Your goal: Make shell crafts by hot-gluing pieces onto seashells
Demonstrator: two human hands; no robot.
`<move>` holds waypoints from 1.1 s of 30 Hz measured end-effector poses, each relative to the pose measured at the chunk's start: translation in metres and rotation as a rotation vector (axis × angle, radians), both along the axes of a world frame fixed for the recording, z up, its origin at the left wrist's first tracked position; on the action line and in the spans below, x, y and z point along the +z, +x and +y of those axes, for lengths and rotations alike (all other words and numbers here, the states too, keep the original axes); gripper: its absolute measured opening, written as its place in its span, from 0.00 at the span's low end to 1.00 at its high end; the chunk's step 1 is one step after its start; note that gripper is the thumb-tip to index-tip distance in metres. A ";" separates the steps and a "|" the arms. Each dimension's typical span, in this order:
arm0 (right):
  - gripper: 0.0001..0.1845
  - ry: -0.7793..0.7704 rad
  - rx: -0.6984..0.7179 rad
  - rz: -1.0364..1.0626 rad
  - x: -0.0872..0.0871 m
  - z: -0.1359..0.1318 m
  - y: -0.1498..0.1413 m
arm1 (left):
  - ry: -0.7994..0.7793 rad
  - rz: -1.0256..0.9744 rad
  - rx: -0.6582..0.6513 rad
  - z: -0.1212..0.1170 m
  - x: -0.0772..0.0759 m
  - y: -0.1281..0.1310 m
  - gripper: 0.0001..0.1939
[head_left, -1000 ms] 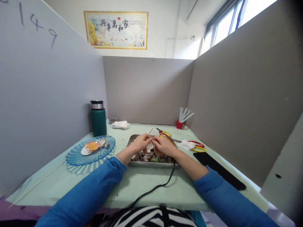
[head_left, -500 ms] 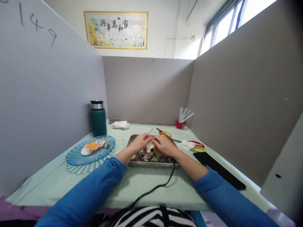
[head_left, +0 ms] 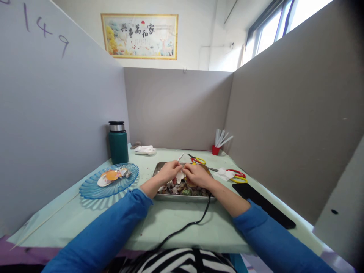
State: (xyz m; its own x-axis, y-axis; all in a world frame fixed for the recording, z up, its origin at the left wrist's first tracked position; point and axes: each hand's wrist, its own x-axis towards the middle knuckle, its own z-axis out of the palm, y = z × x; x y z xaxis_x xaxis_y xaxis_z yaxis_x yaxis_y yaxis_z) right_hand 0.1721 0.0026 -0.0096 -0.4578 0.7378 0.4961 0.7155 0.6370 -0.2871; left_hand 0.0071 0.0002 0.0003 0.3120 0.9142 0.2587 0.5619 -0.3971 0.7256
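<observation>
My left hand [head_left: 171, 170] and my right hand [head_left: 193, 173] meet over a metal tray [head_left: 182, 198], fingers pinched together with the tips almost touching. Whatever lies between the fingertips is too small to make out. A thin white stick [head_left: 181, 156] shows just beyond my left fingertips; I cannot tell whether it is held. Directly below the fingers is a white shell [head_left: 180, 176], partly covered by them. Mixed small shells [head_left: 178, 189], some greenish, fill the tray's near part. A black cord [head_left: 186, 226] runs from the tray's right corner toward me.
Left stands a blue scalloped plate [head_left: 89, 188] holding shells, with a green bottle [head_left: 118, 146] behind. Beyond the tray lie scissors [head_left: 199, 159] and a white packet [head_left: 145, 150]. Rightward are a red cup [head_left: 215, 151] of white sticks, more scissors [head_left: 240, 176], tissue [head_left: 225, 174] and a black slab [head_left: 263, 204].
</observation>
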 end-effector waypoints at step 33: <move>0.10 -0.026 0.022 0.066 -0.001 0.000 0.000 | -0.030 -0.038 -0.024 0.005 -0.005 -0.001 0.11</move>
